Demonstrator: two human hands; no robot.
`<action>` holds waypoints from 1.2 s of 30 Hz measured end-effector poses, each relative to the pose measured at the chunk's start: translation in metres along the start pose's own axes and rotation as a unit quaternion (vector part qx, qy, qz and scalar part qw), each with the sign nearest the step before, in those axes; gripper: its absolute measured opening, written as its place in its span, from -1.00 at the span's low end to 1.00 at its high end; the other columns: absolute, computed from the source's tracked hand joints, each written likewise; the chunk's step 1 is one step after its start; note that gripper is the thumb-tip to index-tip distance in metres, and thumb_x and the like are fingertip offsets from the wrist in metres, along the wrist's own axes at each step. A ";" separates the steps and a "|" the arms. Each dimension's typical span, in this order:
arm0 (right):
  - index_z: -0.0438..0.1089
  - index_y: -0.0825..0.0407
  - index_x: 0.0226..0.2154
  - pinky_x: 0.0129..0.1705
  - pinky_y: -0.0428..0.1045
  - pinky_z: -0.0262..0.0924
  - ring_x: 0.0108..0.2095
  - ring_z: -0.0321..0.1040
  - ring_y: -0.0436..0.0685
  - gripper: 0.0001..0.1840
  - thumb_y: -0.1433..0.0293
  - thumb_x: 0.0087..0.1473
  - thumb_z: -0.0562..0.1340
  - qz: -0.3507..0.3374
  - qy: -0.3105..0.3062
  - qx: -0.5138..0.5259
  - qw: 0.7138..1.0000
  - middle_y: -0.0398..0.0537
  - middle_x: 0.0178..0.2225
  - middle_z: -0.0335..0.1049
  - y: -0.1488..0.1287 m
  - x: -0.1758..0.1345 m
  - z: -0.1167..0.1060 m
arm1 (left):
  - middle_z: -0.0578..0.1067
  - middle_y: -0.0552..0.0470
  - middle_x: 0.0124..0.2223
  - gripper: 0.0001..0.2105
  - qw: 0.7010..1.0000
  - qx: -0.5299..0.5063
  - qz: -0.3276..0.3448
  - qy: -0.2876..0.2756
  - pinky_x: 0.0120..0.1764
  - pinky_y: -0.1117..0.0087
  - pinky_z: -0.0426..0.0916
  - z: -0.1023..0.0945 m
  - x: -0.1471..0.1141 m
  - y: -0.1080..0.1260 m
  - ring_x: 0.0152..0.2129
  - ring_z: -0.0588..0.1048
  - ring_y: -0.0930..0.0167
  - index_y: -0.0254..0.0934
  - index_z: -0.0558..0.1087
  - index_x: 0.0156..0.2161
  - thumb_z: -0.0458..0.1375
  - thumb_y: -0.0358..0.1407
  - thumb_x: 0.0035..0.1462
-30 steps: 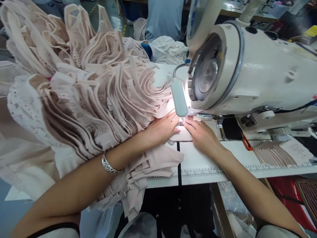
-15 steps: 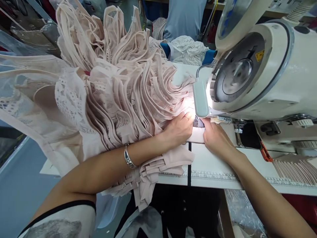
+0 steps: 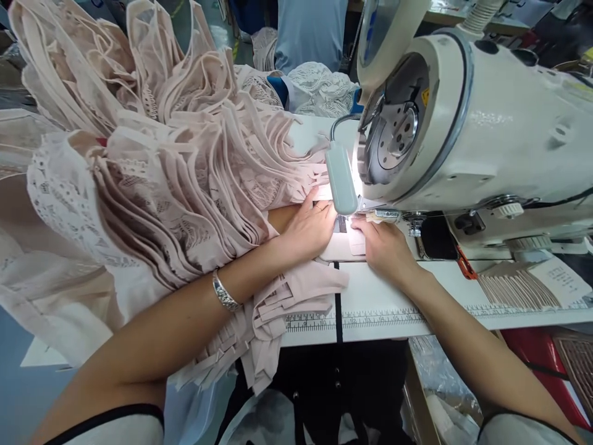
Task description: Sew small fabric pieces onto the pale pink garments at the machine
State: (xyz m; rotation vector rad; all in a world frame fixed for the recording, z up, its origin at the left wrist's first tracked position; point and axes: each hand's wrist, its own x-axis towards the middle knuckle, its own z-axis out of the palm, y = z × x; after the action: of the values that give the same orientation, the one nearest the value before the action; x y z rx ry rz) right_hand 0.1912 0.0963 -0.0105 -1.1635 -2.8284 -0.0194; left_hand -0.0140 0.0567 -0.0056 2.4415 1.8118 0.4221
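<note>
At the sewing machine [image 3: 417,123], my left hand [image 3: 311,227] lies by the needle area with its fingers stretched out on the end of a pale pink garment. A thick pile of pink lace bras [image 3: 199,179] spreads from there, and my left forearm reaches across its front. My right hand [image 3: 386,246] is on the other side of the presser foot [image 3: 342,224], thumb and finger closed on the edge of a small pale pink fabric piece [image 3: 356,241]. The lamp [image 3: 341,179] hides part of the stitching spot.
A chain of pink fabric strips [image 3: 273,315] hangs over the table's front edge, beside a printed ruler [image 3: 380,320]. At the right lie a dark phone-like object [image 3: 438,238], orange-handled snips [image 3: 466,264] and stacked beige strips [image 3: 516,285]. White lace [image 3: 322,89] is heaped behind.
The view has swung to the right. My left fingers have spread from a closed pinch, and a small pale piece now shows by my right fingertips. The machine's round disc, blurred before, now looks sharp.
</note>
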 end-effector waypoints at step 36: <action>0.30 -0.05 0.27 0.06 0.28 0.22 -0.01 0.37 0.36 -0.39 0.52 0.25 -0.06 0.023 -0.052 0.047 0.997 0.15 0.14 0.42 -0.006 -0.001 -0.002 | 0.55 -0.15 -0.13 -0.72 0.999 -0.009 -0.015 0.041 0.10 0.04 0.37 0.000 -0.006 0.007 -0.03 0.48 0.15 -0.27 0.43 -0.07 -0.13 -0.45 0.36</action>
State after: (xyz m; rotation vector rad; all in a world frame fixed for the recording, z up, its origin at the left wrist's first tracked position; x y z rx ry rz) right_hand 0.1879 0.0917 -0.0087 -1.2447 -2.8551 0.1802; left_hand -0.0094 0.0491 -0.0052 2.4166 1.8647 0.5399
